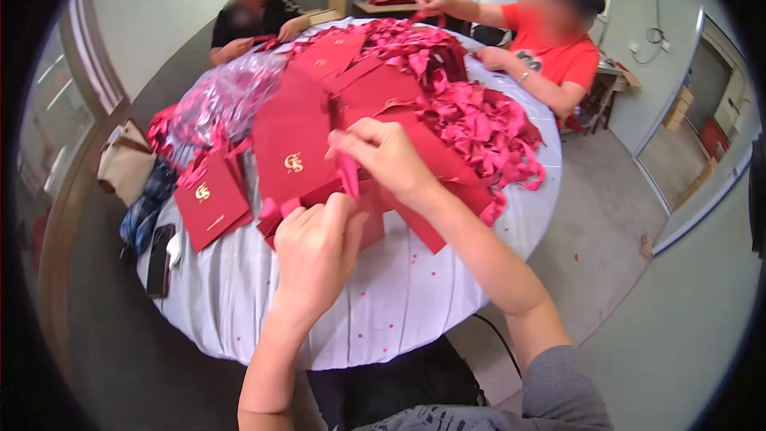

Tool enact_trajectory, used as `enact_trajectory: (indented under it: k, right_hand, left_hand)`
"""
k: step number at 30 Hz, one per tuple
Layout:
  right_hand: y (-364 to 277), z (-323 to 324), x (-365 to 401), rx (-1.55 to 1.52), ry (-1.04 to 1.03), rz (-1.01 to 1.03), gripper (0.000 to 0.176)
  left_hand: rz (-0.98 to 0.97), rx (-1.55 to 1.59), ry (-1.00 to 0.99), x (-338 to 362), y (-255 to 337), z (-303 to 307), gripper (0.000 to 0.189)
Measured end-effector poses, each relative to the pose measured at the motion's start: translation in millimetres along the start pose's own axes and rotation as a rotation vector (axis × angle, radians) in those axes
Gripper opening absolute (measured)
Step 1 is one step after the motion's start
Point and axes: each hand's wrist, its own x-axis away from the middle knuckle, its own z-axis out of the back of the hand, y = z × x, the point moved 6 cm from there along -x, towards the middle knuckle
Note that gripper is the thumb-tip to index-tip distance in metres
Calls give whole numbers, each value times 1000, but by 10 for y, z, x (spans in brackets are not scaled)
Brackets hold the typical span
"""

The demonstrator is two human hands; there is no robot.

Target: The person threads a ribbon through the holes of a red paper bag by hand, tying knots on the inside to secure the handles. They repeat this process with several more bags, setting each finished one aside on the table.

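Observation:
My left hand [315,251] grips the lower end of a pink-red ribbon [349,179] beside a red paper gift bag [295,152] with a gold logo. My right hand [383,156] pinches the same ribbon higher up, at the bag's top edge. The bag stands on a round table with a white cloth [383,295]. Under my right forearm lie more flat red bags.
A heap of pink-red ribbons [479,124] covers the table's right side. Another red bag [211,199] lies at the left edge, a clear plastic bundle [223,96] behind it. A phone [158,259] rests at the left rim. Two people sit across the table.

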Motion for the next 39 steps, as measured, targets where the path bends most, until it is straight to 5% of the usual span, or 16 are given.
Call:
enact_trajectory:
  k: [2,6,9,11,15,18,22,29,33,35,38,39]
  right_hand:
    - [-10,82,-50,236,33,130,27]
    - [-23,411,18,347,133,78,49]
    - [-73,485,136,368,-137,-210,62]
    - [-80,396,215,316,-138,-196,68]
    - [55,270,230,300,-409,-240,59]
    - [-161,113,309,-52,-443,-92,54]
    - [-25,-79,294,-402,-543,-157,37]
    - [-103,-157,307,-365,-294,-165,21]
    - [-78,-151,319,-279,-140,17,19]
    - [-103,-146,328,-223,-108,34,19]
    - [-123,-142,340,-144,-69,43,18]
    - [-126,-135,339,-120,-53,36,18]
  left_hand:
    - [-14,3,15,8,-11,-17,19]
    - [-3,2,29,20,-59,-30,20]
    - [-4,-9,41,8,-81,-38,20]
    - [-17,-33,57,12,-77,-31,21]
    - [1,-21,30,34,-96,-45,20]
    - [0,-21,48,26,-93,-52,20]
    - [-10,-15,42,46,-84,-39,20]
    - [-35,-10,53,57,-89,-13,18]
    - [35,225,123,26,-265,211,17]
    - [82,39,231,-12,-394,469,14]
    - [267,-143,125,-2,-678,548,11]
    - [319,-180,17,-17,-758,506,30]
